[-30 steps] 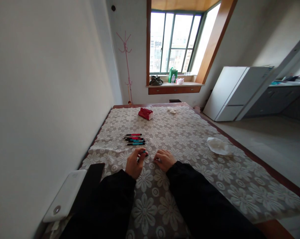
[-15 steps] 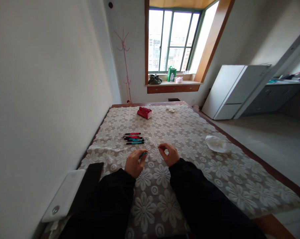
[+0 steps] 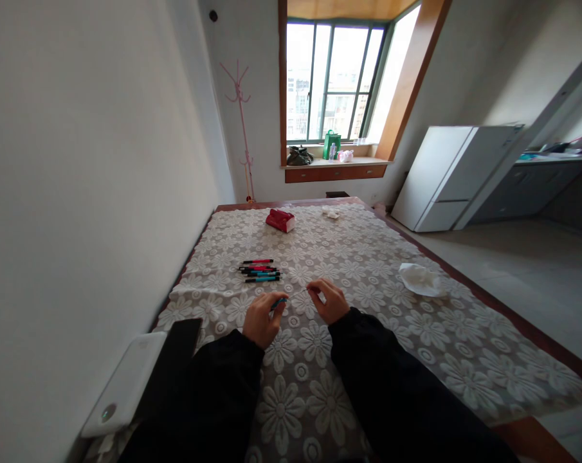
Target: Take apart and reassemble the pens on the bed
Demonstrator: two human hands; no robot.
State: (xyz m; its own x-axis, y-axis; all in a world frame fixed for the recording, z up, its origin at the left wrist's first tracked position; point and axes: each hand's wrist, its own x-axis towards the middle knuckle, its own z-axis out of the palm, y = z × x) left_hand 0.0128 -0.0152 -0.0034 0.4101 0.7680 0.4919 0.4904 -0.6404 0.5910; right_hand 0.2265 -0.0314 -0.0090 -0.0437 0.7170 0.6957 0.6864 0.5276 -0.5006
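left hand (image 3: 262, 319) gripping teal pen (image 3: 278, 301) | right hand (image 3: 330, 301) pinching what looks like its refill (image 3: 298, 294) | axis running left-right

Pens (image 3: 260, 271) lie on tablecloth (image 3: 368, 347), before hands.

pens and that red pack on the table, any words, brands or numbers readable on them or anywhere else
No text can be read anywhere.
Pens in a row: any print too small to read.
Teal pen held in the left hand, right hand at its far end: no readable marking.
Red pack: blurred, no legible label.
Green bag on the sill: too far to read.
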